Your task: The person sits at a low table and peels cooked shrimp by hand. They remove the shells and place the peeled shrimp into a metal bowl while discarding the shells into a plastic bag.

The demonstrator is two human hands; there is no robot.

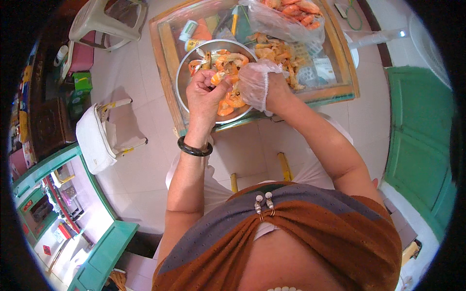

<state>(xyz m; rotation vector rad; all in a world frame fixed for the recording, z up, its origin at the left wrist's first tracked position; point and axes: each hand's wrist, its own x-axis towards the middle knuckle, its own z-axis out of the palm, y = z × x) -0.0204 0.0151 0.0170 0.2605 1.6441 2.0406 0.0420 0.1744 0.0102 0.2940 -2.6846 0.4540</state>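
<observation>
Over a round metal bowl (178, 87), my left hand (205, 89) pinches a piece of shrimp (217, 78) between thumb and fingers; a dark bangle circles the wrist. My right hand (255, 83), in a thin clear plastic glove, is at the bowl's right side, close to the left; its fingers are mostly hidden, so its hold cannot be told. Orange cooked shrimp (233, 100) lie in the bowl. Beyond the right hand, a pile of shrimp shells (276, 52) lies on the glass-topped table (165, 78). A clear plastic bag (269, 25) at the back holds more shrimp (295, 11).
Two small bottles (188, 30) (194, 44) stand behind the bowl. Blister packs (307, 75) show at the table's right. On the floor to the left are a white chair (93, 138) and a plastic stool (105, 22). A fan (429, 47) stands at the right.
</observation>
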